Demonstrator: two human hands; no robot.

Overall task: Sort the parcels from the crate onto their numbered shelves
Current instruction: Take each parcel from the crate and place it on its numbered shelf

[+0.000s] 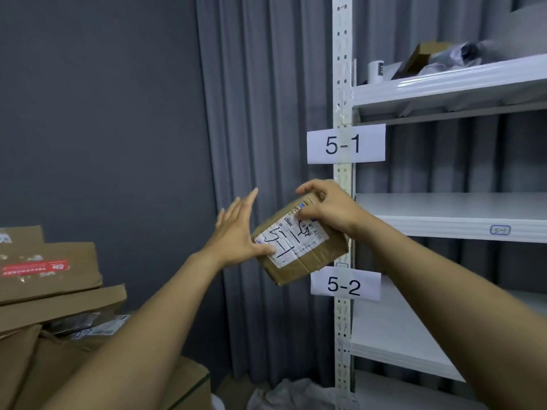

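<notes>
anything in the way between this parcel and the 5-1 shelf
Only the white perforated upright behind the brown cardboard parcel in the right hand; the white 5-1 shelf board looks bare where visible.

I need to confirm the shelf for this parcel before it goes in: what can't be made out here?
Head view:
1) printed label on the parcel: print too small, partly under the right hand.
2) things on the top shelf: blurred, cut by the right edge.
3) stacked boxes at left: cut by the left edge.
</notes>
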